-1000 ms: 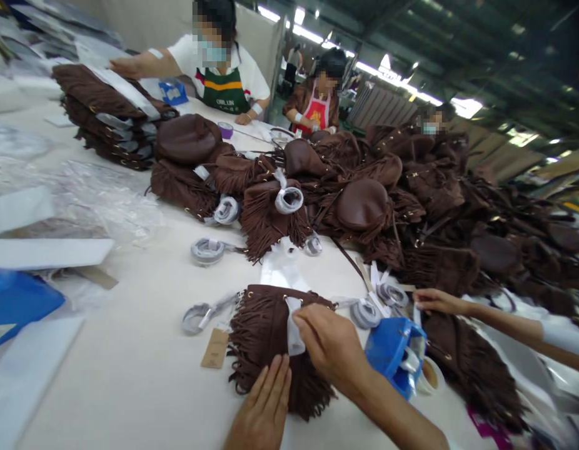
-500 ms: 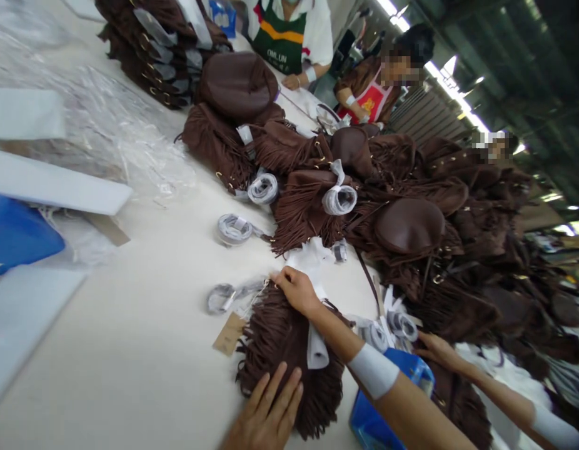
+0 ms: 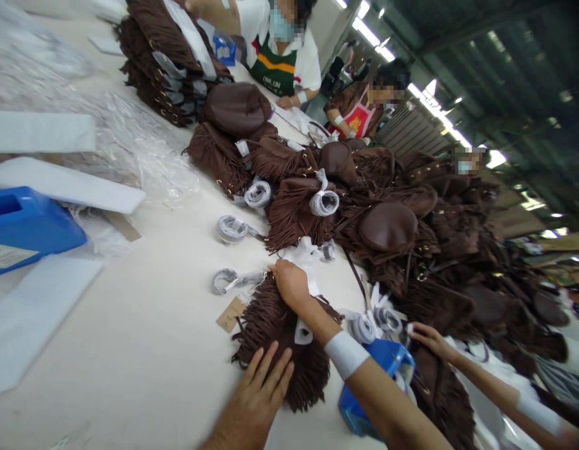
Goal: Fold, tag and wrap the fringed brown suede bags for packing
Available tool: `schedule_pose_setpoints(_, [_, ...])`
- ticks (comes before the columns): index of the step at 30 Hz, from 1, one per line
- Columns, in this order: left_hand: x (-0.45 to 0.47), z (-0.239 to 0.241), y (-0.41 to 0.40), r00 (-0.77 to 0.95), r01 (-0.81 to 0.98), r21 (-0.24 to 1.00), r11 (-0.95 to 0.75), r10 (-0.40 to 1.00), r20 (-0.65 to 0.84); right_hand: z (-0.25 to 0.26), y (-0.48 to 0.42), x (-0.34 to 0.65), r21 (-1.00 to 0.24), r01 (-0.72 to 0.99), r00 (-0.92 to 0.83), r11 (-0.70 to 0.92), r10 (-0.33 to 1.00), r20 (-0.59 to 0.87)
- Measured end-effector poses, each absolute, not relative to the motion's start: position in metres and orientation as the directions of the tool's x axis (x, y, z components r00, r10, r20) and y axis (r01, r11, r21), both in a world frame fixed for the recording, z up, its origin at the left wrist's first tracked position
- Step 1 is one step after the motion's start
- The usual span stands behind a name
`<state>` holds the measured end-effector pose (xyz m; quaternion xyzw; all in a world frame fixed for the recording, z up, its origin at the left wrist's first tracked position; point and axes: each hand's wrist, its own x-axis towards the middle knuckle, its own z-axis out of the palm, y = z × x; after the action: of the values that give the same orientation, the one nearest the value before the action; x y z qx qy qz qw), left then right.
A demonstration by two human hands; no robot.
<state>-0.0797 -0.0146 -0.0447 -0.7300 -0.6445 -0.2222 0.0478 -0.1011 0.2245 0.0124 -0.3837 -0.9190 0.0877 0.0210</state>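
A dark brown fringed bag (image 3: 289, 337) lies on the pale table in front of me. My left hand (image 3: 259, 390) rests flat on its near side, fingers spread. At the far corner of the bag, my right hand (image 3: 292, 284) has its fingers closed on the edge, close to a gold-coloured fitting. A brown paper tag (image 3: 231, 314) on string hangs out to the left of the bag. Beside that corner lies a wrapped, coiled strap (image 3: 225, 281). White padding (image 3: 303, 332) shows on the bag, partly behind my right forearm.
Another person's hand (image 3: 430, 340) reaches in from the right, near a blue container (image 3: 376, 381) and wrapped coils (image 3: 364, 328). Many brown bags (image 3: 387, 225) pile up beyond. White foam sheets (image 3: 45, 312), clear plastic (image 3: 144, 144) and a blue box (image 3: 31, 228) lie left. Several people stand across the table.
The view has shifted slightly, showing more of the blue box at left. Both my hands keep their places on the bag. The far person's arm is now raised over the stacked bags.
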Motion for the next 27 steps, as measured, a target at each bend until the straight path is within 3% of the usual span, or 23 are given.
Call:
schedule_pose_setpoints(3, [-0.075,-0.047,-0.016,0.046,0.957,0.246,-0.155,0.916,0.397,0.046,0.178,-0.091,-0.227,0.588,-0.773,0.776,0.622,0.123])
schedule_pose_setpoints(7, [-0.074,-0.052,-0.016,0.021,0.933,0.301,-0.2,0.861,0.508,0.039,0.107,-0.051,-0.528,0.39,-0.754,0.754,0.591,0.287])
schedule_pose_setpoints(14, [-0.081,-0.047,-0.011,0.043,0.932,0.28,-0.231,0.836,0.548,-0.036,0.108,-0.003,-0.62,0.548,-0.506,0.562,0.813,0.29])
schedule_pose_setpoints(18, [-0.093,-0.049,-0.014,0.018,0.892,0.338,-0.301,0.77,0.638,-0.046,0.121,-0.002,-0.681,0.548,-0.447,0.486,0.858,0.252])
schedule_pose_setpoints(20, [-0.1,-0.05,-0.02,-0.077,0.851,0.433,-0.296,0.745,0.662,-0.049,0.124,-0.002,-0.687,0.533,-0.455,0.494,0.852,0.26])
schedule_pose_setpoints(22, [-0.104,-0.049,-0.024,-0.352,0.741,0.66,-0.122,0.767,0.537,-0.051,0.125,-0.001,-0.685,0.524,-0.463,0.505,0.845,0.269])
schedule_pose_setpoints(24, [-0.107,-0.046,-0.022,-0.606,0.457,0.878,0.14,0.772,0.192,-0.051,0.124,-0.001,-0.689,0.525,-0.465,0.5,0.846,0.26])
schedule_pose_setpoints(27, [-0.109,-0.036,-0.004,-0.615,0.032,0.923,0.383,0.735,-0.283,-0.047,0.121,-0.001,-0.709,0.529,-0.466,0.467,0.857,0.218])
